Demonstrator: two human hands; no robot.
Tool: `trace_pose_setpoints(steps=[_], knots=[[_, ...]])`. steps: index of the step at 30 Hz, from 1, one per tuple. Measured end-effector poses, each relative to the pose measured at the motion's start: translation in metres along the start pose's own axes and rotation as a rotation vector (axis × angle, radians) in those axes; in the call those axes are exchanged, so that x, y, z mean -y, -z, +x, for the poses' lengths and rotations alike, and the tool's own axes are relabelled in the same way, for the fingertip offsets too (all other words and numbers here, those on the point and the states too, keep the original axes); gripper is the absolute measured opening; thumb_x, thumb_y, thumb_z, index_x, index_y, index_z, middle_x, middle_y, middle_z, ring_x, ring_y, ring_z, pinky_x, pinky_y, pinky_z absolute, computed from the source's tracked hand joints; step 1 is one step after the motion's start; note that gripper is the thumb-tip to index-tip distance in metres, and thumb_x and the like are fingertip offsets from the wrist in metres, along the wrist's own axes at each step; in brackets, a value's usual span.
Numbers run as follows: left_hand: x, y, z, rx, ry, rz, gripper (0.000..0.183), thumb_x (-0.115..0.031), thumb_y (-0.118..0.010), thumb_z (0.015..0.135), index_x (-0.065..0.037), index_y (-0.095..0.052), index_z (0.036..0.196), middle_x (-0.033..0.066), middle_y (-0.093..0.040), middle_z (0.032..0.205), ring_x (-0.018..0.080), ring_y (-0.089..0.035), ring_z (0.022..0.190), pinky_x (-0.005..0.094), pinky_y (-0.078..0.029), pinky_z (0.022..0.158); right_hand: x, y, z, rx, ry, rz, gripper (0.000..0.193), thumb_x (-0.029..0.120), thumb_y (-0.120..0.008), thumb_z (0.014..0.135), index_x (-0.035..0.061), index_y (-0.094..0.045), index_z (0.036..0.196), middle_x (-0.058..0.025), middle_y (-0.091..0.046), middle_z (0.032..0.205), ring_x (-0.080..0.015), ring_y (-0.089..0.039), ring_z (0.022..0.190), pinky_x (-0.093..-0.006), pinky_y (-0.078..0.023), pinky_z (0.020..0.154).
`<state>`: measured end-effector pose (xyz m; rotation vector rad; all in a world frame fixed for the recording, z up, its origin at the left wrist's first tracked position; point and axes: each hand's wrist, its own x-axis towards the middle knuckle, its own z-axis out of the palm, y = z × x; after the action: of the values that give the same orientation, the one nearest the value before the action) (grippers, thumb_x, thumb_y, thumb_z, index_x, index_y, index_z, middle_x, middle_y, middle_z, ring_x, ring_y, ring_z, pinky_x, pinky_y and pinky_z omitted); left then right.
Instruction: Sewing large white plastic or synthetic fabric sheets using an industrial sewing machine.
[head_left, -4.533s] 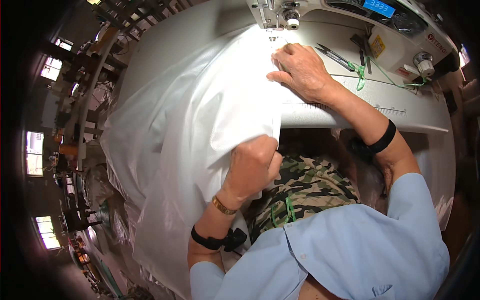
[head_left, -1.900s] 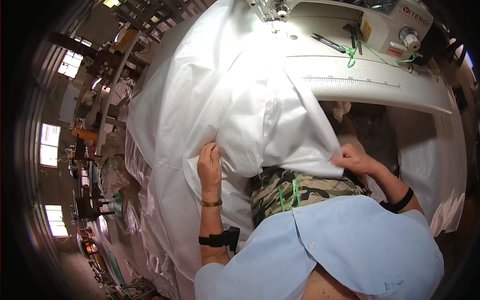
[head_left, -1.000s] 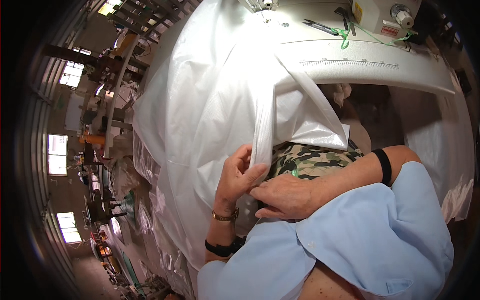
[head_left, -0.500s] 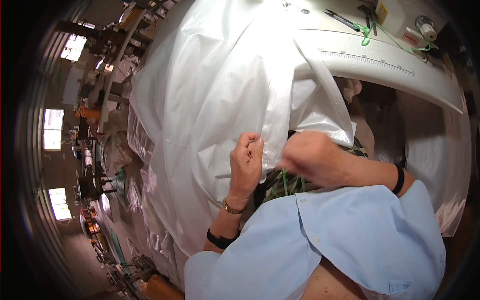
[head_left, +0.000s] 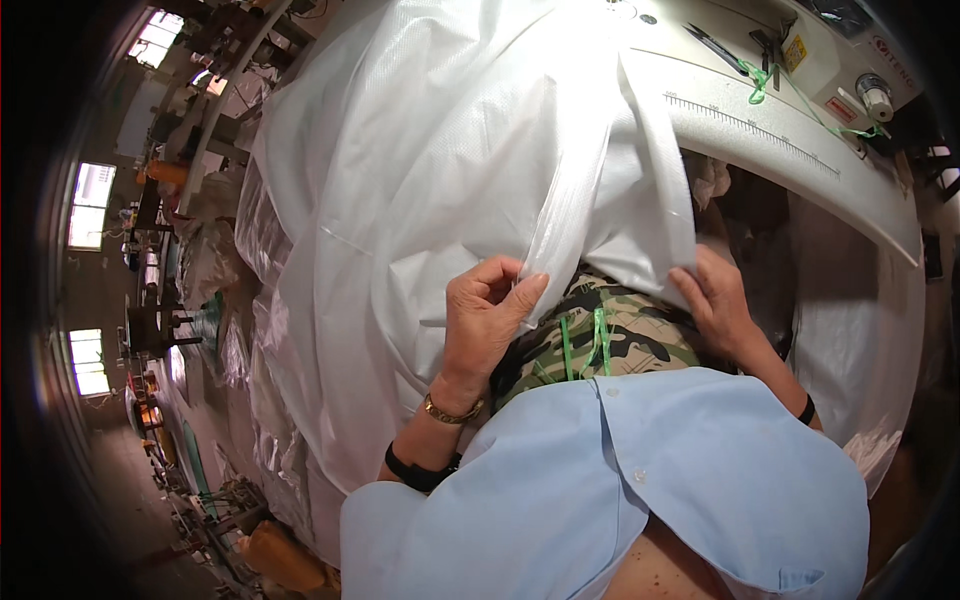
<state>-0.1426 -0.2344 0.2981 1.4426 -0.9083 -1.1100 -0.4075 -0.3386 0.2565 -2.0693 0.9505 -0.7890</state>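
A large sheet of white woven plastic fabric [head_left: 430, 170] drapes off the table toward my lap in loose folds. Between thumb and fingers, my left hand [head_left: 487, 312] pinches the lower end of a folded, ribbed band [head_left: 575, 190] of this fabric. Further right, my right hand [head_left: 718, 303] is closed on a second narrow folded edge [head_left: 672, 180] of the same sheet. The fabric hangs slack between the two edges. Below it, green plastic strands [head_left: 600, 345] lie on camouflage-patterned cloth [head_left: 645, 325] over my lap.
The white table [head_left: 700, 125] has a printed ruler scale along its curved front edge. A white sewing machine [head_left: 850, 75] stands at the far right. Near it lie dark pointed snips [head_left: 718, 50] and tangled green string [head_left: 758, 88]. Clear plastic sheeting [head_left: 235, 340] is heaped at left.
My right hand has moved right, away from my left hand, and now grips the right folded edge. My left hand keeps its pinch on the band. The lap shows more, and the view has shifted slightly.
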Motion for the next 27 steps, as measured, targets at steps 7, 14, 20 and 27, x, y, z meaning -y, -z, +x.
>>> trace_pose_setpoints(steps=[7, 14, 20, 27], knots=[[-0.017, -0.006, -0.005, 0.101, -0.17, 0.13, 0.004, -0.003, -0.069, 0.092, 0.001, -0.068, 0.092, -0.0015, -0.065, 0.08, 0.0026, -0.057, 0.072, 0.0186, -0.045, 0.064, 0.083, -0.004, 0.026, 0.404, 0.2, 0.23, 0.013, 0.013, -0.061, 0.094, 0.0005, -0.057, 0.095, -0.0175, -0.06, 0.077, -0.0361, -0.06, 0.07, -0.0418, -0.047, 0.063], [-0.016, -0.002, -0.009, 0.175, -0.296, 0.308, 0.011, 0.001, -0.062, 0.093, 0.006, -0.068, 0.101, 0.0031, -0.064, 0.086, 0.006, -0.058, 0.075, 0.0211, -0.047, 0.067, 0.101, -0.035, 0.029, 0.509, 0.193, 0.224, 0.014, 0.011, -0.065, 0.09, 0.0025, -0.054, 0.087, -0.0173, -0.059, 0.071, -0.0377, -0.062, 0.067, -0.0442, -0.049, 0.061], [-0.019, 0.004, -0.008, 0.208, -0.305, 0.405, 0.011, -0.002, -0.056, 0.094, 0.005, -0.063, 0.097, 0.0094, -0.062, 0.078, 0.0135, -0.059, 0.071, 0.0271, -0.047, 0.064, 0.104, -0.043, 0.027, 0.52, 0.275, 0.207, 0.017, 0.014, -0.066, 0.089, 0.0026, -0.054, 0.084, -0.0178, -0.059, 0.07, -0.0379, -0.062, 0.067, -0.0447, -0.049, 0.06], [-0.022, 0.008, -0.013, 0.178, 0.015, 0.054, 0.012, -0.009, -0.061, 0.097, 0.002, -0.065, 0.093, -0.0007, -0.063, 0.079, 0.0035, -0.051, 0.069, 0.0214, -0.044, 0.061, 0.105, -0.06, 0.032, 0.653, 0.423, 0.072, 0.017, 0.011, -0.069, 0.084, 0.0066, -0.054, 0.09, -0.0121, -0.059, 0.079, -0.033, -0.063, 0.069, -0.0427, -0.049, 0.059]])
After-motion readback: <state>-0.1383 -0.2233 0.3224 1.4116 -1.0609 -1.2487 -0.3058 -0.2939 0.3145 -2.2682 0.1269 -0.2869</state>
